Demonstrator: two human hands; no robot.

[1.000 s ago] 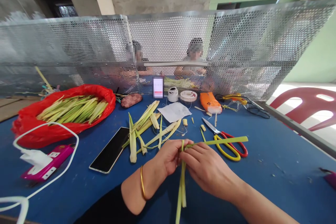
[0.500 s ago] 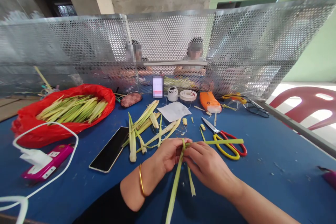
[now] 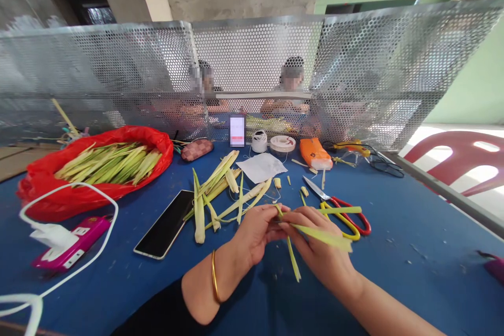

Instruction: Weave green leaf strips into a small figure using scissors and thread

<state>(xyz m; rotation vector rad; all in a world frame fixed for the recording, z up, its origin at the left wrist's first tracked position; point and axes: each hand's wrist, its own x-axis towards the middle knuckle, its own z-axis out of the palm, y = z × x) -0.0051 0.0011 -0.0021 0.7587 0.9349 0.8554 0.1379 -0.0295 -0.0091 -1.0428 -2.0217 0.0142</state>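
Observation:
My left hand (image 3: pixel 254 233), with a gold bangle at the wrist, is closed on green leaf strips where they cross in front of me. My right hand (image 3: pixel 321 244) pinches the same strips from the other side, its fingers meeting the left fingertips. One broad leaf strip (image 3: pixel 325 237) lies across the back of the right hand. Another strip end (image 3: pixel 340 210) sticks out to the right above the scissors (image 3: pixel 338 210), and a thinner one (image 3: pixel 293 260) hangs below the hands. The crossing point itself is partly hidden by fingers. Loose husk-like leaves (image 3: pixel 214 194) lie beyond the left hand.
Left stand a red bag (image 3: pixel 31 189) of leaf strips, a purple power strip (image 3: pixel 74 244) with white cable, and a dark phone (image 3: pixel 167 226). Farther back are white paper (image 3: pixel 262 167), a thread spool (image 3: pixel 259 142), a tape roll (image 3: pixel 282 143) and an orange packet (image 3: pixel 315 153) before a perforated metal screen (image 3: pixel 255 52).
The long strip that hung down toward me has swung up to the right, across my right hand. The hanging thin end has shifted slightly right. Both hands keep hold.

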